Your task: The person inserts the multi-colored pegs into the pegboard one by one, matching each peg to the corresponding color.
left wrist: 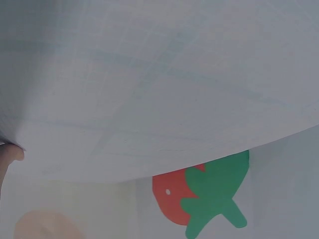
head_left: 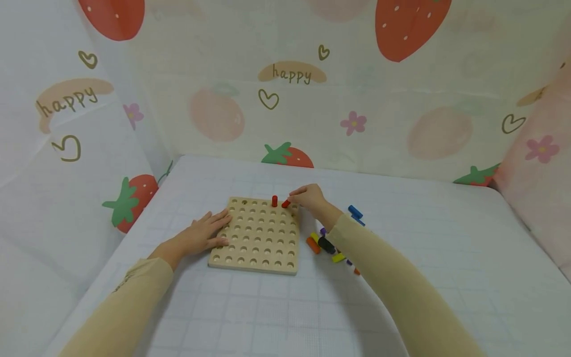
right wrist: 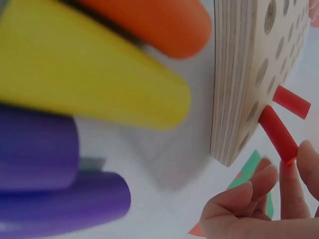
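A square wooden pegboard (head_left: 258, 235) with rows of round holes lies on the table. My right hand (head_left: 310, 197) pinches a red peg (right wrist: 279, 134) between thumb and fingertip, the peg tilted with its lower end at a hole in the board's far row. Just left of it, another red peg (head_left: 274, 201) stands upright in a hole. My left hand (head_left: 202, 234) rests with spread fingers on the board's left edge. In the left wrist view only a fingertip (left wrist: 16, 152) of that hand shows at the left border.
Right of the board lie loose pegs: an orange peg (head_left: 313, 245), a black peg (head_left: 326, 245), a blue peg (head_left: 355, 211), plus several yellow and purple ones, partly hidden by my right forearm. White cloth (head_left: 250, 317) with a faint grid covers the table. A strawberry-printed curtain (head_left: 294, 119) hangs behind.
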`<state>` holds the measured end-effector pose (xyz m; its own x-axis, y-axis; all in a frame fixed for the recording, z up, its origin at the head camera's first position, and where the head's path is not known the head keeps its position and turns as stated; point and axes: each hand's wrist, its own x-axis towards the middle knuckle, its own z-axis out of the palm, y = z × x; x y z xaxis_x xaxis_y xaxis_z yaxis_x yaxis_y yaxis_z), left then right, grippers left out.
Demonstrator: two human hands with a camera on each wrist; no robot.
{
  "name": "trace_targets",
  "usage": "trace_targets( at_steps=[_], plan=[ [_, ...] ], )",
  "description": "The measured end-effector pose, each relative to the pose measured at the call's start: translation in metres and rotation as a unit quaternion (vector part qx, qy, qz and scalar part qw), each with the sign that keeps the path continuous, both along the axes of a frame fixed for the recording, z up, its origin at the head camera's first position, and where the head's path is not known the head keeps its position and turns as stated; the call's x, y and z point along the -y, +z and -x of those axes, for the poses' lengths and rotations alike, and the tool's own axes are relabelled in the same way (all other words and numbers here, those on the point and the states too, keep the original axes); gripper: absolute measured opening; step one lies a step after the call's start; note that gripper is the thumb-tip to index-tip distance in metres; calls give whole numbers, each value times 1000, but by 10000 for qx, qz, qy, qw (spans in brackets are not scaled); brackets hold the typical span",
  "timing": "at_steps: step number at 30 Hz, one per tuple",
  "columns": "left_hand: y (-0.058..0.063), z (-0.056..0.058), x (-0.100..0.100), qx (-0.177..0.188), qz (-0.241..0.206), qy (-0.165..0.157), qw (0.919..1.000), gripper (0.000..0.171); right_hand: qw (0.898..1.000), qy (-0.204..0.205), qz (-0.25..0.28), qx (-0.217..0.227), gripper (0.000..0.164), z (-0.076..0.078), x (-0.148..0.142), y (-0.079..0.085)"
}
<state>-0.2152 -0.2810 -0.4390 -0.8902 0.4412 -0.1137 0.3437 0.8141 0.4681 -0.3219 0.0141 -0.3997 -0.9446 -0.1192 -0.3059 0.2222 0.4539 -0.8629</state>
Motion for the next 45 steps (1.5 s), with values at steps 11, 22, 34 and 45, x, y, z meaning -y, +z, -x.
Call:
trace_targets(
  at_steps=[11, 22, 34, 45],
  plan=[
    [4, -3, -2, -2, -161, -59, 9999, 80, 9986, -225, 433, 196, 22, -2, 11, -6],
    [3, -1, -5, 62, 93, 12, 9999, 75, 9989, -56, 425, 210, 30, -6, -3, 1],
    [5, -1, -4, 96, 137, 24, 9999, 76, 9986, 271, 430, 120, 38, -16, -43, 25],
    [4, -1, -5, 111, 103, 41, 9999, 76, 9990, 376, 56, 225, 42, -25, -80, 34]
  ],
)
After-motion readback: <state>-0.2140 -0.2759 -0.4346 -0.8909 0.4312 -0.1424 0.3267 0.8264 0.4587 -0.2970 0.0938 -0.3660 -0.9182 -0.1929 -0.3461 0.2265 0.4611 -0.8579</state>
